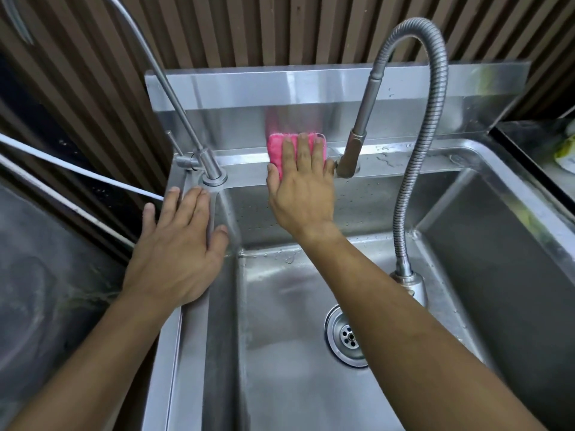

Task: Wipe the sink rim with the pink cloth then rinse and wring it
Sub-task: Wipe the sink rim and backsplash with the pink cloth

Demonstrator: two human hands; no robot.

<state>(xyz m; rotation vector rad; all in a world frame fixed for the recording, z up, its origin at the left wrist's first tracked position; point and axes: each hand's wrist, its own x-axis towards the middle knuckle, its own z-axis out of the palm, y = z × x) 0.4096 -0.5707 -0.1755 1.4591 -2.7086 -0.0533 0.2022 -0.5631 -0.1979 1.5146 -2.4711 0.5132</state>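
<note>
Far rim of the sink: the right hand presses the pink cloth flat in the open stretch between the slim tap on the left and the spray head of the flexible hose faucet, just beside it on the right. The left hand rests flat on the left rim, near the slim tap's base. The basin around the drain lies open beneath both forearms.

Head view looks steeply down, close over sink.
</note>
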